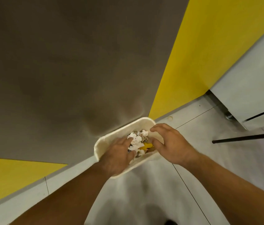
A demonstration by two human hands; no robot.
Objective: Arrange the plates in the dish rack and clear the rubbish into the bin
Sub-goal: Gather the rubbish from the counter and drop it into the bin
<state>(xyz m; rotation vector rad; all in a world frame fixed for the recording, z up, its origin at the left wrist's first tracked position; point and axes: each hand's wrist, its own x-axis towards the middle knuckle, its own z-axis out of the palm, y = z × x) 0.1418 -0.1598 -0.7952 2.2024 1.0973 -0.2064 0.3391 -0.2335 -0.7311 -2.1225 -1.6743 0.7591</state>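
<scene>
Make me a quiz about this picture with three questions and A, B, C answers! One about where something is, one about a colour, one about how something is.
1. Where is the bin?
A on a table
B on the floor by the wall
C in a sink

2. What colour is the scrap beside the white paper?
A yellow
B blue
C red

3. How is the bin?
A empty
B tipped over
C holding rubbish

Answers:
1 B: it stands on the tiles against the grey wall.
2 A: the scrap shows yellow.
3 C: paper lies inside, below the left hand and right hand.
</scene>
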